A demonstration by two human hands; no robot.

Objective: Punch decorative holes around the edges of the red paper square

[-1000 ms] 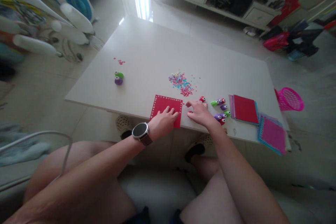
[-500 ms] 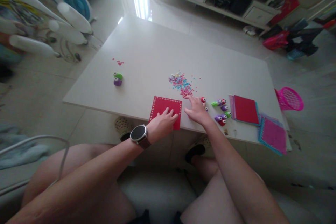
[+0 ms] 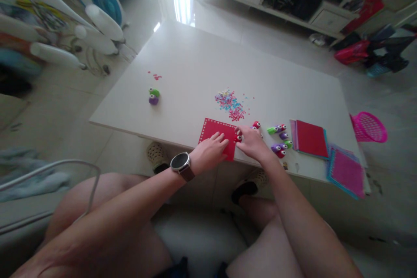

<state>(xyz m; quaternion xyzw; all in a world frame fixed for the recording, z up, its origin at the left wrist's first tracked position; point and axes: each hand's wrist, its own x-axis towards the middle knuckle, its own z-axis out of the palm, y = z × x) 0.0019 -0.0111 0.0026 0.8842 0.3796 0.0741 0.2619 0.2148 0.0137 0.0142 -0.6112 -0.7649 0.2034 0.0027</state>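
Observation:
A red paper sheet [image 3: 211,128] with a row of small punched holes along its edges lies at the table's near edge. Flat across it, fingers spread, my left hand [image 3: 211,151] presses the sheet down; a watch is on that wrist. At the sheet's right edge my right hand [image 3: 253,142] curls its fingers round a small red craft punch [image 3: 238,138]. Another red craft punch [image 3: 256,124] stands just beyond that hand, which partly hides other punches there. Past the sheet is a pile of punched-out paper bits [image 3: 230,104] in pink, blue and white.
Several green, purple and red craft punches [image 3: 279,147] are grouped on the right. Beside them lie a stack of red sheets [image 3: 311,139] and a pink and blue stack [image 3: 347,171]. A green and a purple punch [image 3: 153,99] stand left, near a few red bits [image 3: 157,77].
My right hand has moved from beside the confetti pile to the sheet's right edge, where it now grips a red craft punch. My left hand stays on the sheet. The view has shifted slightly.

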